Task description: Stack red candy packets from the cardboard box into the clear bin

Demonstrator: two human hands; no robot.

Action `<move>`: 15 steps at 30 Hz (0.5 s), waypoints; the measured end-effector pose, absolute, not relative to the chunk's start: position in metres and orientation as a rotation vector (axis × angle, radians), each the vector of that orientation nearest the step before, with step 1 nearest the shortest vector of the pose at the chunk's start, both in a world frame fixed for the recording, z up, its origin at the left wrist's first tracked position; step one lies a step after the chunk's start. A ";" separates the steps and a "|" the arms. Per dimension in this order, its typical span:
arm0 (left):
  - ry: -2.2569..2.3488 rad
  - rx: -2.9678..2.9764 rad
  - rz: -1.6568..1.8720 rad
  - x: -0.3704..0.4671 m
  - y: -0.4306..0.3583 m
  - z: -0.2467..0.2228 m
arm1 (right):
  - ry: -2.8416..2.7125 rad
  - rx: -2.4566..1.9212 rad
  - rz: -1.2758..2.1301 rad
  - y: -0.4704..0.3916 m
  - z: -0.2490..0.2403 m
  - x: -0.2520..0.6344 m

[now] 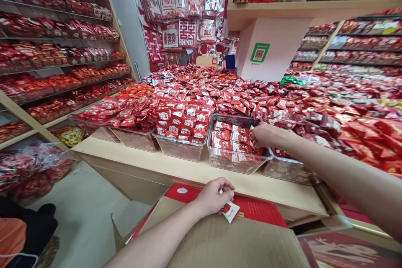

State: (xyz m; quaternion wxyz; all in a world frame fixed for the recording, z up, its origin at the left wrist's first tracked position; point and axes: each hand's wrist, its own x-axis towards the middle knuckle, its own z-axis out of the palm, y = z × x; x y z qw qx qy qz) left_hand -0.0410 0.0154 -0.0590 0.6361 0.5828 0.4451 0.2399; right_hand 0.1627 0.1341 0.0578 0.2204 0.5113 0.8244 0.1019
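My left hand [216, 196] is closed on a small red-and-white candy packet [231, 212], just above a cardboard box. The packet's lower end sticks out below the fingers. My right hand [261, 135] reaches down into the right side of a clear plastic bin [234, 162], fingers bent and together. Whatever those fingertips grip is hidden. Rows of red-and-white candy packets [239, 137] lie in this bin beside my right hand.
Bins of red packets [185, 121] line the wooden counter edge [188, 167]. A cardboard box [207, 243] with a red panel stands against the counter. Stocked shelves [59, 46] rise at left. A wooden ledge [282, 7] overhangs at upper right. Someone's dark sleeve [44, 222] shows lower left.
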 end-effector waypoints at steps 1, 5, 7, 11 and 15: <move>1.016 1.335 0.547 -0.041 0.015 -0.059 | 2.284 1.423 0.301 0.133 0.057 0.163; 1.018 1.341 0.547 -0.041 0.015 -0.059 | 2.317 1.486 0.396 0.126 0.051 0.165; 1.016 1.339 0.550 -0.041 0.015 -0.059 | 2.337 1.481 0.457 0.122 0.048 0.165; 1.007 1.343 0.561 -0.041 0.015 -0.059 | 2.348 1.457 0.504 0.120 0.044 0.165; 1.017 1.339 0.564 -0.040 0.015 -0.059 | 2.353 1.493 0.476 0.123 0.044 0.166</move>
